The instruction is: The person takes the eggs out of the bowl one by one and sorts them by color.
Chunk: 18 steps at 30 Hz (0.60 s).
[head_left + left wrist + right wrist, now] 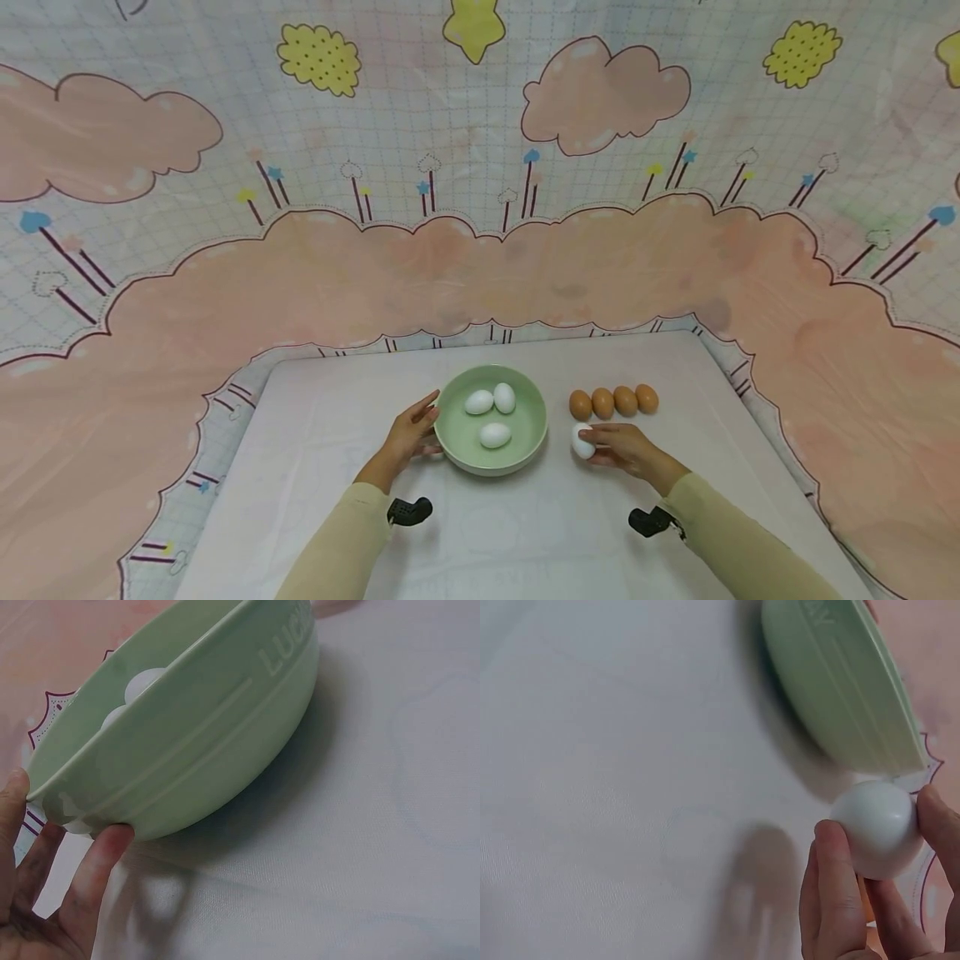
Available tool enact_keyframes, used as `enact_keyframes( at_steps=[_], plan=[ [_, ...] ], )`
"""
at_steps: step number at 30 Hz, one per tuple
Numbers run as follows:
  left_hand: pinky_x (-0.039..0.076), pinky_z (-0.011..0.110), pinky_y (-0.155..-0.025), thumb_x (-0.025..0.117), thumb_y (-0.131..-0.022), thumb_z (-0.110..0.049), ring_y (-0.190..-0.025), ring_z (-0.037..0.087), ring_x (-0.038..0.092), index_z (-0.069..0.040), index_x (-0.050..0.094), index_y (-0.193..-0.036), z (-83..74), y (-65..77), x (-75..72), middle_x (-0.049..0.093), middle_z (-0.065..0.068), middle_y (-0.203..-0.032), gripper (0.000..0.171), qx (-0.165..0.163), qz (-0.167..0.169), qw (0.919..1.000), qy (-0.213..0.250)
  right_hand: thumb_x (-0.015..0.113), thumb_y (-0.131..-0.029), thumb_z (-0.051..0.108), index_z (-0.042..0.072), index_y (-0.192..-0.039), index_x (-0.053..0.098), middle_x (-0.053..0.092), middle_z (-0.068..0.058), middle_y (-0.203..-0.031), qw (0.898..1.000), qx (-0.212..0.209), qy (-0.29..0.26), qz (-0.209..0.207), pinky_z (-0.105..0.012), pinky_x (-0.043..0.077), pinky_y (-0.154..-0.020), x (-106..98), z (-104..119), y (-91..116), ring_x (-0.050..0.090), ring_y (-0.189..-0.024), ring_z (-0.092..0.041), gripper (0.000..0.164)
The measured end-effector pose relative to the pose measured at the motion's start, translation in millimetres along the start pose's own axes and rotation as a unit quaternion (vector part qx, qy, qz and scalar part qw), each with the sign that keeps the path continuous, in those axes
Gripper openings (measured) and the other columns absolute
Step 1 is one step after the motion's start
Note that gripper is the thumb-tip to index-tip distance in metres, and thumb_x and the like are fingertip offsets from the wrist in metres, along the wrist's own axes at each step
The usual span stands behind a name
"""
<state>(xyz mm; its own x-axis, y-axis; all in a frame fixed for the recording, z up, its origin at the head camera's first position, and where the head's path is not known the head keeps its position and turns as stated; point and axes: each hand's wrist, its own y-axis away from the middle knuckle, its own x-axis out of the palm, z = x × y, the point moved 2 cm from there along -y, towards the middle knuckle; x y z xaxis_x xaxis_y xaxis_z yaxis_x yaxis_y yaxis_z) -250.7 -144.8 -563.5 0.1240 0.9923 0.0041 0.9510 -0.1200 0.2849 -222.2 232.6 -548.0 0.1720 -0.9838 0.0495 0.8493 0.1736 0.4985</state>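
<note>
In the head view a pale green bowl stands near the table's middle with three white eggs inside. My left hand is at the bowl's left side, its spread, fairly straight fingers touching the outer wall and rim. To the right of the bowl, my right hand pinches a white egg between thumb and fingers. The right wrist view shows this white egg between the fingertips, near the bowl's side. In the left wrist view the bowl's wall hides most of the eggs.
Several brown eggs lie in a row on the white table, just behind my right hand. Behind the table hangs a cloth printed with clouds and stars. A black device is worn at each wrist.
</note>
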Motion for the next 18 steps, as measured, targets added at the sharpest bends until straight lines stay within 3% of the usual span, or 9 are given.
enact_keyframes(
  at_steps=[8, 11, 18],
  plan=[
    [0.062, 0.047, -0.078, 0.052, -0.103, -0.02, -0.12, 0.045, 0.056, -0.015, 0.038, -0.153, -2.1, -1.1, -0.2, 0.036, 0.026, -0.151, 0.052, -0.002, -0.004, 1.0, -0.001, 0.074, -0.088, 0.012, -0.011, -0.123, 0.061, 0.065, -0.006, -0.099, 0.999, 0.01, 0.016, -0.044, -0.027, 0.063, -0.072, -9, -3, -9, 0.067, -0.077, -0.013, 0.043],
    [0.062, 0.047, -0.077, 0.052, -0.103, -0.02, -0.12, 0.046, 0.056, -0.015, 0.038, -0.152, -2.2, -1.2, -0.7, 0.037, 0.027, -0.15, 0.051, 0.001, -0.007, 1.0, 0.0, 0.075, -0.088, 0.015, -0.013, -0.126, 0.058, 0.066, -0.008, -0.104, 0.997, 0.002, 0.052, -0.056, -0.027, 0.062, -0.073, -12, -5, -12, 0.065, -0.079, -0.012, 0.05],
    [0.063, 0.047, -0.075, 0.054, -0.102, -0.02, -0.116, 0.044, 0.059, -0.014, 0.039, -0.152, 3.0, -2.6, -1.5, 0.04, 0.027, -0.149, 0.052, 0.003, -0.005, 1.0, 0.006, 0.079, -0.085, 0.018, -0.011, -0.12, 0.063, 0.071, -0.011, -0.104, 0.988, -0.005, 0.118, -0.095, -0.028, 0.062, -0.069, -17, -13, -17, 0.066, -0.074, -0.012, 0.049]
  ],
)
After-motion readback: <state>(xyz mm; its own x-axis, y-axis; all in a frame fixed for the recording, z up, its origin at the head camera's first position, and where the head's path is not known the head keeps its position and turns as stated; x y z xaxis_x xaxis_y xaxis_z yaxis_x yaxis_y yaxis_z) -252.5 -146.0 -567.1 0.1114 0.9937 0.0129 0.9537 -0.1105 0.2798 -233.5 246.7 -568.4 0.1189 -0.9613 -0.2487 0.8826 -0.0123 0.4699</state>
